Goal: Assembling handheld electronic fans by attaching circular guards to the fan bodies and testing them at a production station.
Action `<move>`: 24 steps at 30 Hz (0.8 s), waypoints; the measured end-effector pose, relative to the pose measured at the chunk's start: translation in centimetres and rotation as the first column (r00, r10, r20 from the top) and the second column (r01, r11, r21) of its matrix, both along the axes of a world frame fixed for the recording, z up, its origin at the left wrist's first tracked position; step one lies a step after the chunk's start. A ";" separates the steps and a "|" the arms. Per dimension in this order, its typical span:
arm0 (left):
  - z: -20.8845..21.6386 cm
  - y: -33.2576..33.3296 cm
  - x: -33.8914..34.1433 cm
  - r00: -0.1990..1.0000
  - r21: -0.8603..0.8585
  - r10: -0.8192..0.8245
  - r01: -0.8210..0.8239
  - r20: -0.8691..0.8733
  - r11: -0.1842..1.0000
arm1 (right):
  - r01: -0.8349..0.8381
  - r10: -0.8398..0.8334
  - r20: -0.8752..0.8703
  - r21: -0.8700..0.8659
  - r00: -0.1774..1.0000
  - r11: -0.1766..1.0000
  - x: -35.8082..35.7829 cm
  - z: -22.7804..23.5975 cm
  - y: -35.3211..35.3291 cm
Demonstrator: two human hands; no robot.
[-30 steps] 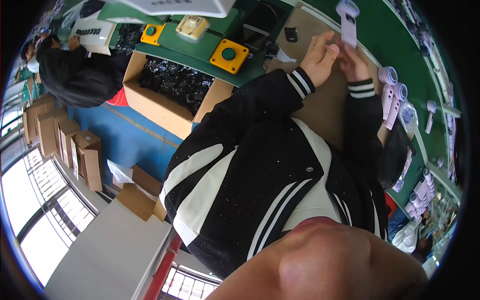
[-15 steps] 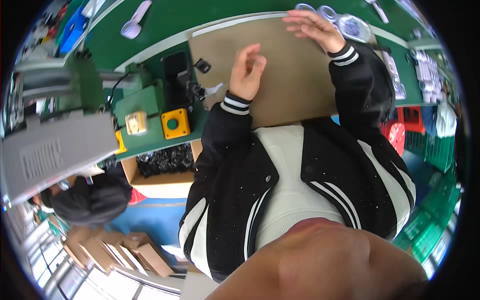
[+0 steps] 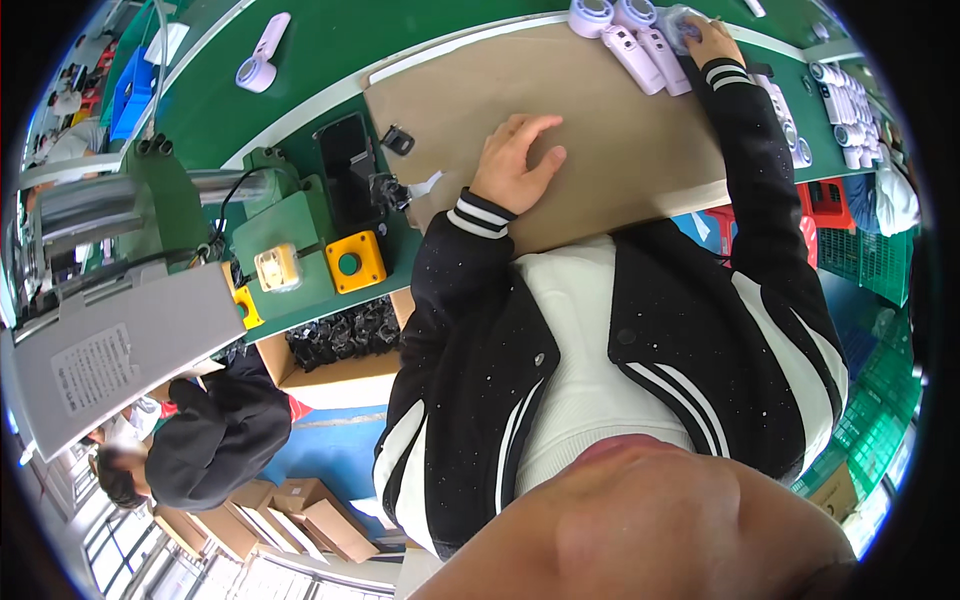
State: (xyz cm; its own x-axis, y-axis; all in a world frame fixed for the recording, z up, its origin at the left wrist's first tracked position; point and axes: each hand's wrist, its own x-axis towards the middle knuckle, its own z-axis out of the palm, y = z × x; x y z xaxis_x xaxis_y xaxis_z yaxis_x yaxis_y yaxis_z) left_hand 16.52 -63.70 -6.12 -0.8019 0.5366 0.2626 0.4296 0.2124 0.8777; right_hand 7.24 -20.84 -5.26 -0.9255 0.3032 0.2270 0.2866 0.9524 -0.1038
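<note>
At the far right edge of the brown cardboard sheet (image 3: 600, 130), my right hand (image 3: 714, 44) has its fingers closed on a clear plastic bag (image 3: 679, 24). Something round shows inside it, partly covered by my fingers. Just left of that hand, two pale lilac devices with round heads, which look like handheld fans (image 3: 634, 62), lie side by side. My left hand (image 3: 514, 168) hovers over or rests on the cardboard, fingers apart, holding nothing. Closest to it are a small black part (image 3: 398, 140) and a crumpled black piece with a whitish strip (image 3: 388, 192).
A dark phone-like slab (image 3: 346, 165) lies left of the cardboard. Beside it stands a green machine with a yellow button box (image 3: 354, 262). Another lilac fan (image 3: 262, 60) lies far left; several more (image 3: 848, 115) line the right. Below sits a carton of black parts (image 3: 335, 375). A person (image 3: 215, 440) sits lower left.
My right hand has moved right and away from me onto the plastic bag, uncovering the lilac handles. My left hand has shifted slightly right and nearer me, still empty.
</note>
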 end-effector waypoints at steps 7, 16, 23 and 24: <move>-0.9 0.0 -0.1 0.999 0.050 0.033 -0.033 0.003 0.998 | 0.022 -0.024 0.158 0.018 0.987 1.000 -1.0 0.9 -0.6; -0.8 0.3 0.2 0.989 -0.092 0.015 -0.029 -0.145 0.995 | 0.125 -0.126 0.055 0.018 0.991 0.992 0.9 1.7 -1.6; 2.9 4.4 1.1 0.934 -0.305 -0.287 0.216 -0.210 0.927 | 0.179 -0.175 -0.105 0.025 0.979 0.984 0.8 -0.5 -3.0; 5.2 5.8 1.6 0.890 -0.360 -0.393 0.297 -0.232 0.885 | 0.149 -0.130 -0.230 0.069 0.964 0.986 1.1 -1.1 -2.9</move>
State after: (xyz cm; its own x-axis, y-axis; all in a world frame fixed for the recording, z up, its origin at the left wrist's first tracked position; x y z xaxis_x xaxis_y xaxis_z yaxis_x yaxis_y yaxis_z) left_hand 18.09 -57.86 -0.91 -0.4631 0.8558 0.2305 0.7498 0.2396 0.6168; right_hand 8.33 -23.70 -6.32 -0.7978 0.3963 0.4543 0.3960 0.9127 -0.1007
